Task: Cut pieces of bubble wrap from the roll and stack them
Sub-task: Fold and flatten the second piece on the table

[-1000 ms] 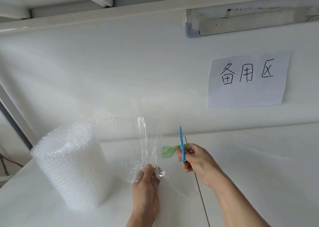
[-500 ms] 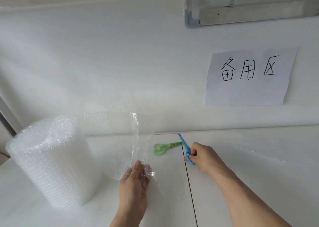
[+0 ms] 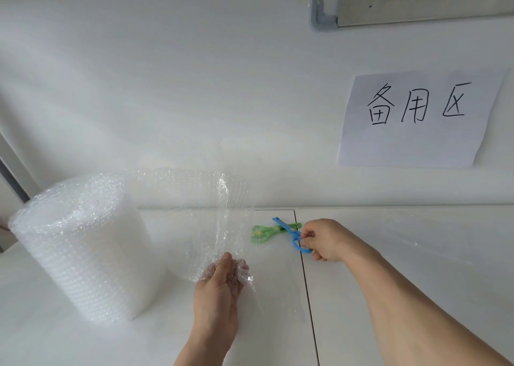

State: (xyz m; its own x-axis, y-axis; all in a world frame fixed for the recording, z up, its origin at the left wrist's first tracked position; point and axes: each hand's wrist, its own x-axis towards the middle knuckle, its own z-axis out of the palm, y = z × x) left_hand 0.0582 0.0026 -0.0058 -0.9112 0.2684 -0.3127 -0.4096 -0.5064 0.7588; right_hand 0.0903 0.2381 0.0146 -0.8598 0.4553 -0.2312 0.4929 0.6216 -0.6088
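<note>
A thick roll of bubble wrap [image 3: 80,249] stands upright on the white table at the left. A loose sheet of bubble wrap [image 3: 211,212] runs from the roll to the right, held up off the table. My left hand [image 3: 219,290] pinches the sheet's lower corner. My right hand [image 3: 325,239] grips the handle of blue scissors [image 3: 290,233], which lie low over the table, to the right of the sheet and apart from it. Green scissors [image 3: 262,231] lie on the table under the blue blades.
The white table [image 3: 389,254] has a dark seam [image 3: 304,268] running front to back just right of my left hand. A white wall rises close behind, with a paper sign [image 3: 417,118] taped at the right.
My right hand has lowered the blue scissors from upright to nearly flat above the table, over the green pair. My left hand still holds the sheet's corner.
</note>
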